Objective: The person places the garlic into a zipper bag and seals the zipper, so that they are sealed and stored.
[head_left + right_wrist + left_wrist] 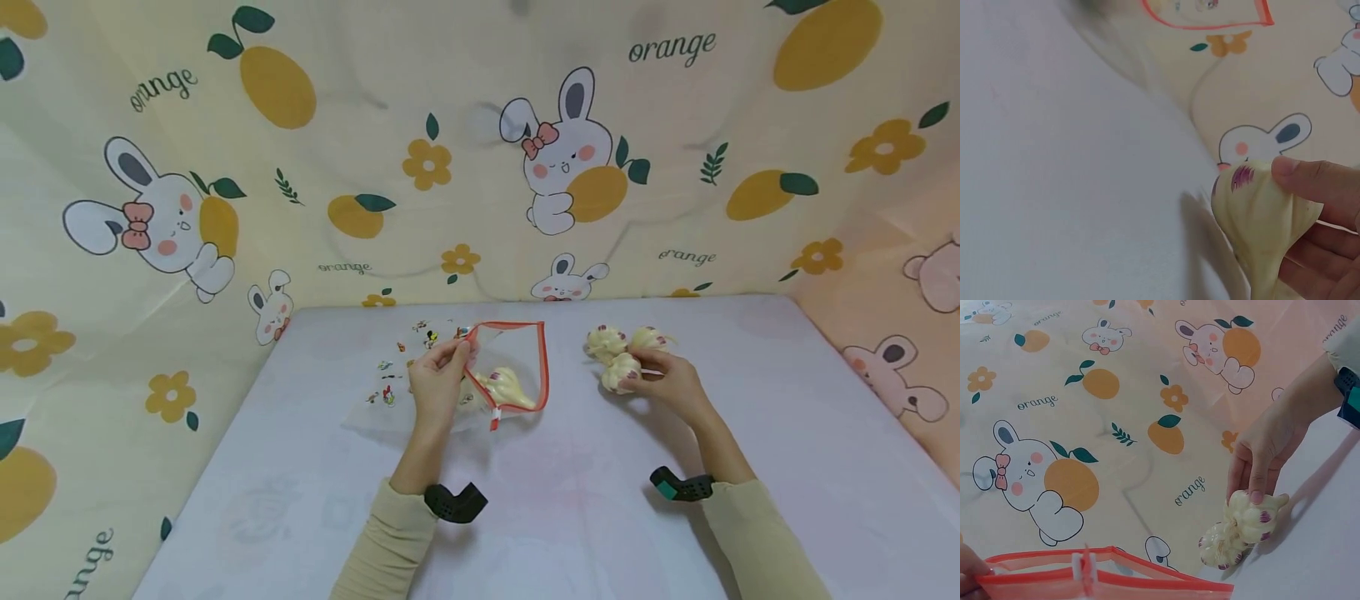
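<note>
My left hand (437, 387) pinches the rim of a clear zip bag (544, 367) with red edging and small cartoon prints. The bag's mouth is spread apart, and a garlic bulb (508, 387) shows inside it. To the right, my right hand (675, 387) grips a pale garlic bulb (621, 372) with purple marks, thumb on one side and fingers on the other. Two more garlic bulbs (605, 342) lie close against it. In the right wrist view the held garlic bulb (1260, 212) shows its long stem pointing down.
Everything lies on a white table (570, 500). A patterned cloth (465, 150) with rabbits and oranges rises behind the table's far edge and along its sides. A red zip pull (495, 418) hangs at the bag's near corner.
</note>
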{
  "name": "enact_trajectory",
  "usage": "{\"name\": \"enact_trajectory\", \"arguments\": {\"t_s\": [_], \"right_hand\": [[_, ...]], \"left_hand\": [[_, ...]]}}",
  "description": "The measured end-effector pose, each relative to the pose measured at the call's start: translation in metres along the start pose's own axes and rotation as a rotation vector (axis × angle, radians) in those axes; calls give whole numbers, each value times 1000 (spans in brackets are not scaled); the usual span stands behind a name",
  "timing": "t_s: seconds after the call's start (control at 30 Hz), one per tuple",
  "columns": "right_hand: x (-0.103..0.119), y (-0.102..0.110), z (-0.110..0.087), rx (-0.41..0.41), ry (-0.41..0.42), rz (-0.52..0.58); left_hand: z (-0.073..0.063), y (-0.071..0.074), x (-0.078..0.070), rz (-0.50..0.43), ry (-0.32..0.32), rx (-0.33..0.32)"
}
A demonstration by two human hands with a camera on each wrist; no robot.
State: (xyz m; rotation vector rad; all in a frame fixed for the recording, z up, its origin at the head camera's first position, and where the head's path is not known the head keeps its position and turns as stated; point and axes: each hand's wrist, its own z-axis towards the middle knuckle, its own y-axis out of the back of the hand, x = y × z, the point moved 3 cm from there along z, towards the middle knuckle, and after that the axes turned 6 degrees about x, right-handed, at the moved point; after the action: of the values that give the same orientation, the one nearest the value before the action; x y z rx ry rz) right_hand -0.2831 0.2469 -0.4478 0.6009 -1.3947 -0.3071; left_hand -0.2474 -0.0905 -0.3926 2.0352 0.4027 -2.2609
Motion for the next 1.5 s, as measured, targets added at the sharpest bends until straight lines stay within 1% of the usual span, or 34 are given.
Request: {"name": "enact_trajectory", "arguments": {"t_s": [0.23,0.4,0.67,0.9,1.03,1.17,1.33,1.5], "right_hand": [[4,0,1,3,11,2],[11,0,1,4,15,-26],[23,-4,0,19,17,-68],[34,-10,0,46,42,-19],[40,-14,0,43,59,-18],[46,-17,0,24,76,-26],[55,-20,-1,23,96,13],[64,-25,-3,31,114,22]], "left_hand": [[-1,-1,1,2,-7,-1],[-3,0,-2,5,5,0],[-3,0,-3,16,5,-9],[-3,0,-2,19,16,-9],[-3,0,-2,27,21,-8],[-2,0,-2,18,12,-6],[-2,-1,-2,8,4,-5],[-3,-1,-2,5,7,-4]]}}
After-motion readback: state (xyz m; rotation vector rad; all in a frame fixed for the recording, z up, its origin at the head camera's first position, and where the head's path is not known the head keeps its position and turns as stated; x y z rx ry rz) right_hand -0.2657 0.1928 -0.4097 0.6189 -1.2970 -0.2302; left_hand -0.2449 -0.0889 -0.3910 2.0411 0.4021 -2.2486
